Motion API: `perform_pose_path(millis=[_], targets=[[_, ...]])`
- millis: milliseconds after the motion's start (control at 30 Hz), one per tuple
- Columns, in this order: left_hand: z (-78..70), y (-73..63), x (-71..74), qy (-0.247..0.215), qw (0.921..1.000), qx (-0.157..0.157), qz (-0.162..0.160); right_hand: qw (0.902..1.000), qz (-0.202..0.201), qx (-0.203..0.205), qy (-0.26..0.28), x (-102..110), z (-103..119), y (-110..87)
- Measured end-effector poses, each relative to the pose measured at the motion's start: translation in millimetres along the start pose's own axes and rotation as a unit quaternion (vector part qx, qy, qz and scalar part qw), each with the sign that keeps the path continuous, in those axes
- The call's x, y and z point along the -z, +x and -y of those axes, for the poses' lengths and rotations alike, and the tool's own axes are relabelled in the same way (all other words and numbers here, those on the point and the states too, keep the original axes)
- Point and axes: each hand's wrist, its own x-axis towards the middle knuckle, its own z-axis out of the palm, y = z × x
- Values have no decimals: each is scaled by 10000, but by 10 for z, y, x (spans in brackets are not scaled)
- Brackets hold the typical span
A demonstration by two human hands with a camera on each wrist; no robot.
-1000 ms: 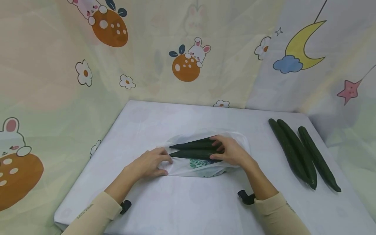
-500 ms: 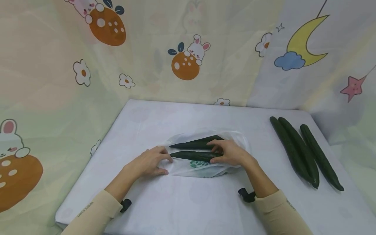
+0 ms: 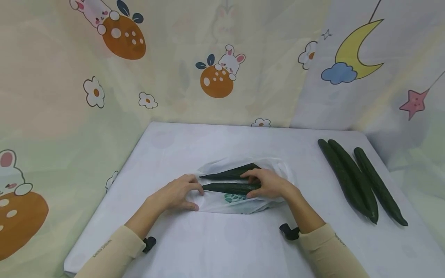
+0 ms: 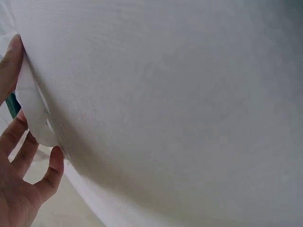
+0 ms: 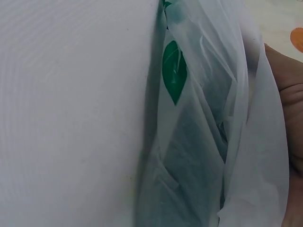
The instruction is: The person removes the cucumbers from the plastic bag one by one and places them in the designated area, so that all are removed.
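Note:
A translucent white plastic bag (image 3: 213, 202) with a green leaf print lies mid-table. A back cucumber (image 3: 229, 173) and a front cucumber (image 3: 231, 188) show in its opening, their right ends hidden. My left hand (image 3: 178, 193) pinches the bag's left end, thumb low and fingers above; the left wrist view shows the bag's edge (image 4: 34, 111) at these fingers. With fingers and thumb either side, my right hand (image 3: 269, 183) grips the front cucumber, its fingertips near the back one. In the right wrist view, crumpled plastic (image 5: 199, 123) covers much of that hand.
On the table's right side lie several more cucumbers, one of them apart (image 3: 379, 185) from a touching pair (image 3: 347, 177). A printed cloth curtain (image 3: 271, 77) stands behind the white table (image 3: 222, 247). Black wrist cameras sit under both cuffs.
My right hand has shifted slightly left and toward me, its fingers dropping from the back cucumber to between the two. The gap between the cucumbers has widened. My left hand stays in place.

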Motion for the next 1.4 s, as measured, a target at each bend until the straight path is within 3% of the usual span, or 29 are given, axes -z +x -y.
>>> perform_pose_path(millis=[133,400,900,1167,1400], targets=[[5,-9,-12,0,10000,-22,-77,9999,-10,97,-115,-17,-21,4],[2,-22,-3,5,9999,67,-83,9999,157,-44,12,-51,-33,5],[15,-56,-36,-167,9998,63,-80,9982,459,174,333,-114,-1,-14],[5,-48,-52,-174,9998,49,-115,9979,262,304,509,-88,-19,-61],[-9,-55,-23,-176,9997,10,-176,9938,-108,343,1052,16,-22,-84]])
